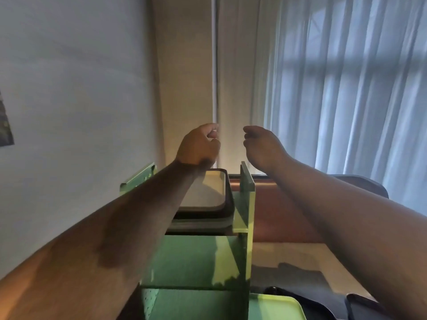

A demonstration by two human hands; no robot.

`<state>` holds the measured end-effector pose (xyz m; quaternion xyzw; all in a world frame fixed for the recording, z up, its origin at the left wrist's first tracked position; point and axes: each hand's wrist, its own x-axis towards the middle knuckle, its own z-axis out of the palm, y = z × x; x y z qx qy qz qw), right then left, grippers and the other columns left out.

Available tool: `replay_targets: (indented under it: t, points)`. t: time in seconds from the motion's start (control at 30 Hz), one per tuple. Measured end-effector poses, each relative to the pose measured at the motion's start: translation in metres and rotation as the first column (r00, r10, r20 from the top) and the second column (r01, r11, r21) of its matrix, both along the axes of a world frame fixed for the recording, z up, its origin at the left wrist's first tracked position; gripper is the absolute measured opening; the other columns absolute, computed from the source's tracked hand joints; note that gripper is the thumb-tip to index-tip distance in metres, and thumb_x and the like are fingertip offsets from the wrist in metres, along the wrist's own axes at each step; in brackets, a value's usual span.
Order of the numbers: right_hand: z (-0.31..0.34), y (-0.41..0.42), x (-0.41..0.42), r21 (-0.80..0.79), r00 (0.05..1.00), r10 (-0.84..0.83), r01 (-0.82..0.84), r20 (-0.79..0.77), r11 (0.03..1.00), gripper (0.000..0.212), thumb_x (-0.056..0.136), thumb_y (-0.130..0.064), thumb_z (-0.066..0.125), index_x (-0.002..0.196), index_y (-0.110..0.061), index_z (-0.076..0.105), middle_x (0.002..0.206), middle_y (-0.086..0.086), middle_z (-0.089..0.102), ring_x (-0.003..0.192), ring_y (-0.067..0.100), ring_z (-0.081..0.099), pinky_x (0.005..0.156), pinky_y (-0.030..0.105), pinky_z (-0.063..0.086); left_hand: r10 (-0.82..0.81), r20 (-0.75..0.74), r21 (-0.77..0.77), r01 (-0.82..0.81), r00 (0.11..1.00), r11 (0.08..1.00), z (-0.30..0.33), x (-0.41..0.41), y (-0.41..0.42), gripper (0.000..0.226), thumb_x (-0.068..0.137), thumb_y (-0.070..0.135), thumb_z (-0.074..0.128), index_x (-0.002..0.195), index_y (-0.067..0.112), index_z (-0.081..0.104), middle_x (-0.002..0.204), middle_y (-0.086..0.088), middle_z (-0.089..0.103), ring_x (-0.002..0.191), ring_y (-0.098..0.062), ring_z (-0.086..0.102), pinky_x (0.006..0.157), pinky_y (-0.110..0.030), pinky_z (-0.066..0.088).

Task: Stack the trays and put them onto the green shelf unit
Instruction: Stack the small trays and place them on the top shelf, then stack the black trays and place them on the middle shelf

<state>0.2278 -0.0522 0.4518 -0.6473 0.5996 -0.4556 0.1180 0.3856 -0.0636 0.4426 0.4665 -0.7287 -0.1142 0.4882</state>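
A stack of dark trays (211, 199) lies on the top level of the green shelf unit (245, 211), between its raised side panels. My left hand (199, 145) hovers above the far end of the stack with fingers curled in and nothing in it. My right hand (262, 146) is raised beside it, just past the shelf's right panel, fingers loosely bent and holding nothing. My left forearm hides the left part of the trays. A light green tray (275, 307) lies at the bottom edge, to the right of the shelf.
A white wall stands on the left and sheer curtains (346, 88) cover a window on the right. A brown-backed seat (277, 209) sits behind the shelf. A pale tabletop (300, 257) with dark objects (323, 303) lies at lower right.
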Motion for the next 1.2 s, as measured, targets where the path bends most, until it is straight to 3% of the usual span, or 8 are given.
replay_targets:
  t: [0.13,0.27,0.37,0.47,0.6,0.7,0.9,1.2]
  points:
    - [-0.017,0.02,-0.066,-0.04,0.996,-0.088,0.089,0.029,0.995,0.051,0.099,-0.01,0.046,0.149,-0.019,0.047,0.149,0.006,0.052,0.135,0.024,0.051,0.103,0.026,0.039,-0.133,-0.012,-0.073,0.132,0.991,0.989,0.0,-0.076,0.024,0.046,0.098,0.012,0.047,0.141,0.023,0.056,0.132,0.008,0.064,0.12,-0.01,0.058,0.101,-0.018,0.042]
    - [-0.061,0.041,-0.144,-0.008,0.987,-0.16,0.16,0.022,0.987,0.054,0.095,-0.014,0.047,0.148,-0.021,0.048,0.152,0.005,0.047,0.139,0.021,0.046,0.109,0.027,0.035,-0.265,0.07,-0.08,0.27,0.962,0.959,-0.04,-0.162,0.041,0.045,0.096,0.006,0.047,0.137,0.021,0.06,0.128,0.004,0.067,0.118,-0.01,0.06,0.105,-0.017,0.04]
    - [-0.125,0.034,-0.224,0.077,0.983,-0.176,0.172,0.051,0.982,0.061,0.08,-0.036,0.047,0.138,-0.027,0.058,0.141,0.007,0.057,0.131,0.026,0.054,0.112,0.045,0.042,-0.344,0.123,0.046,0.341,0.931,0.939,-0.09,-0.229,0.047,0.049,0.093,0.004,0.051,0.141,0.015,0.056,0.131,-0.002,0.066,0.119,-0.014,0.06,0.102,-0.014,0.038]
    - [-0.186,0.06,-0.28,0.221,0.959,-0.275,0.255,0.065,0.941,0.061,0.079,-0.034,0.042,0.138,-0.028,0.058,0.141,0.008,0.056,0.128,0.033,0.054,0.108,0.042,0.043,-0.382,0.077,0.319,0.34,0.921,0.885,-0.159,-0.288,0.045,0.056,0.092,0.007,0.054,0.147,0.017,0.048,0.138,-0.005,0.061,0.119,-0.014,0.06,0.103,-0.02,0.043]
    - [-0.266,0.098,-0.343,0.472,0.923,-0.384,0.351,-0.028,0.809,0.056,0.094,-0.018,0.048,0.151,-0.019,0.045,0.153,0.011,0.041,0.141,0.032,0.038,0.118,0.039,0.03,-0.357,0.15,0.585,0.208,0.922,0.784,-0.266,-0.345,0.054,0.064,0.089,0.014,0.055,0.151,0.019,0.041,0.143,-0.005,0.056,0.12,-0.018,0.059,0.091,-0.022,0.045]
    - [-0.343,0.113,-0.387,0.698,0.908,-0.403,0.36,-0.111,0.619,0.063,0.093,-0.026,0.052,0.154,-0.018,0.038,0.154,0.017,0.039,0.141,0.036,0.036,0.116,0.039,0.03,-0.336,0.188,0.762,0.078,0.923,0.642,-0.344,-0.373,0.066,0.07,0.086,0.014,0.056,0.153,0.015,0.036,0.148,-0.011,0.051,0.128,-0.026,0.055,0.101,-0.029,0.045]
    - [-0.463,0.159,-0.428,0.869,0.824,-0.502,0.428,-0.262,0.249,0.066,0.093,-0.032,0.05,0.154,-0.016,0.03,0.155,0.015,0.032,0.142,0.037,0.031,0.113,0.042,0.033,-0.308,0.331,0.893,-0.19,0.892,0.408,-0.457,-0.406,0.103,0.059,0.085,0.019,0.056,0.142,0.007,0.043,0.145,-0.016,0.048,0.128,-0.033,0.053,0.1,-0.033,0.044]
    - [-0.519,0.186,-0.459,0.897,0.746,-0.631,0.406,-0.212,0.178,0.061,0.093,-0.021,0.046,0.151,-0.011,0.033,0.152,0.013,0.037,0.139,0.036,0.035,0.108,0.046,0.038,-0.184,0.361,0.907,-0.298,0.914,0.299,-0.508,-0.416,0.125,0.042,0.088,0.016,0.054,0.129,0.004,0.05,0.127,-0.016,0.061,0.111,-0.034,0.061,0.08,-0.034,0.045]
